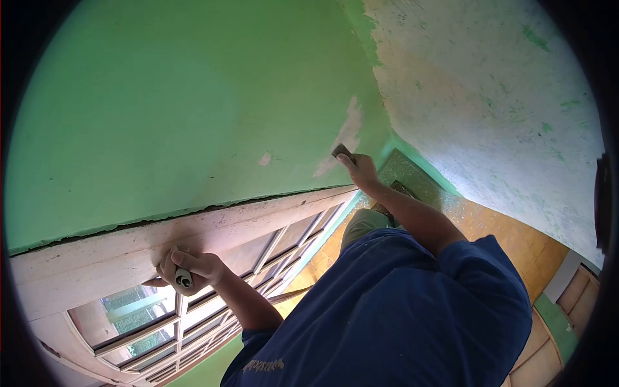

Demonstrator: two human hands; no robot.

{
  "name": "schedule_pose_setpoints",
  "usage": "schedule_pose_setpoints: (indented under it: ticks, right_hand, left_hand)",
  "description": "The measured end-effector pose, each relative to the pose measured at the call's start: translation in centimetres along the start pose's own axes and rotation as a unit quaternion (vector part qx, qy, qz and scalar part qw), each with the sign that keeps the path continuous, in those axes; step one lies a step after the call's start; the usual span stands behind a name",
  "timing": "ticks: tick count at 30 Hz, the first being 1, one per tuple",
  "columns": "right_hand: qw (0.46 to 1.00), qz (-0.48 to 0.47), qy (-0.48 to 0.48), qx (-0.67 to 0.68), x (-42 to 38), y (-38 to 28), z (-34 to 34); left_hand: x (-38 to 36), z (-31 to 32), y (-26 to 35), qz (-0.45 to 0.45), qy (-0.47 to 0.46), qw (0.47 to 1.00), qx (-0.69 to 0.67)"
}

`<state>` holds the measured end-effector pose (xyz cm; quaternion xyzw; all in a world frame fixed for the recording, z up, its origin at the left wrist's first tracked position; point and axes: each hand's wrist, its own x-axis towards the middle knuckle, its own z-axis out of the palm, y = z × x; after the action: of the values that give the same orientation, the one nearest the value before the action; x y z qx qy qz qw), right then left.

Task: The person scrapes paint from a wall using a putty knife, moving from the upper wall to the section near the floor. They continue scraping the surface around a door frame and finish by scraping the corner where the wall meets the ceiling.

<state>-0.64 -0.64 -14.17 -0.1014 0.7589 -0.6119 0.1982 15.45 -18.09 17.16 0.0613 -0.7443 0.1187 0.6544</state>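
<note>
My right hand (362, 170) is closed on a small dark scraper blade (342, 151), which is against the green wall (161, 116). Beneath and around the blade is a pale bare patch (350, 126) where the green paint is off. Lower left, my left hand (193, 269) is wrapped round a pale, tube-like handle (184, 277) with a round hollow end; the rest of it is hidden by my fingers. That hand is at the pale wooden frame (97, 261) above the window panes.
The wall on the right (477, 97) is mostly stripped pale, with green remnants. A dark crack (206, 209) runs between green wall and frame. Below are glazed panes (138, 309), a yellowish floor (509, 232) strewn with flakes, and panelled wood (538, 355) at lower right.
</note>
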Motion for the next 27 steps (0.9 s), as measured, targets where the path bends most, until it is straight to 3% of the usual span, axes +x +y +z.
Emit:
schedule_pose_setpoints:
  ticks: [7,13,22,27]
  right_hand:
    - [0.992,0.063,-0.038,-0.103,-2.9,5.6,-2.0]
    - [0.999,0.022,-0.003,-0.036,-0.4,1.4,-0.3]
    - [0.995,0.077,-0.011,-0.059,-2.7,6.5,-1.1]
    - [0.999,0.009,0.017,0.037,0.0,-0.8,0.9]
  left_hand:
    - [-0.3,-0.3,-0.3,-0.017,0.012,1.0,-0.007]
    - [-0.1,-0.1,-0.4,-0.004,0.008,1.0,-0.015]
    - [-0.1,-0.1,-0.3,-0.004,0.003,1.0,-0.003]
    - [-0.5,-0.5,-0.8,-0.01,0.0,1.0,-0.019]
